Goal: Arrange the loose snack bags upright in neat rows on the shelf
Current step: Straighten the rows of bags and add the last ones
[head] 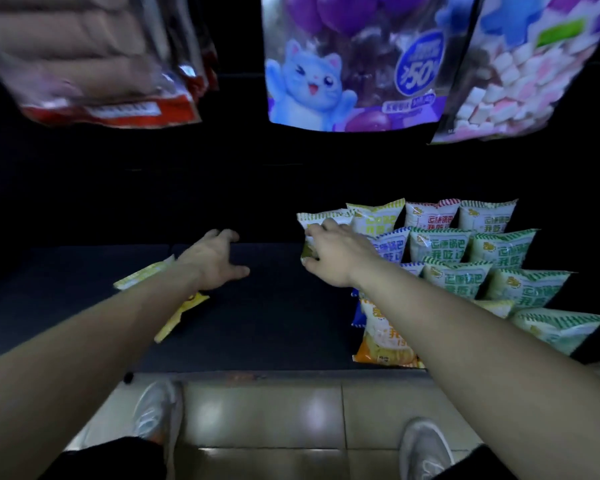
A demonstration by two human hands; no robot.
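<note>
— While the right hand closes its fingers over it, where does that snack bag sit?
— Right of the frame's centre, at the left end of the back row on the dark shelf. It stands roughly upright, its long axis running up the frame, crimped top edge toward the back of the shelf and tipped a little to the left. The lower half is hidden under the fingers.

— And the rest of the bags?
— The standing rows fill the right of the frame, green, blue and red striped tops all pointing up and back, each row overlapping the one behind. An orange bag stands at the front by the shelf edge, partly behind the right forearm.

— Anything loose?
— A yellow bag lies flat left of centre, its long axis slanting from lower left to upper right, mostly covered by the left forearm. A second pale one lies just above it, slanted the same way.

— The left hand?
— Open, fingers spread, hovering above the bare shelf and holding nothing.

— Further out?
— Big hanging packs along the top: a red-edged one upper left, a purple cat pack at centre, a marshmallow pack upper right. Tiled floor and two grey shoes sit at the bottom.
</note>
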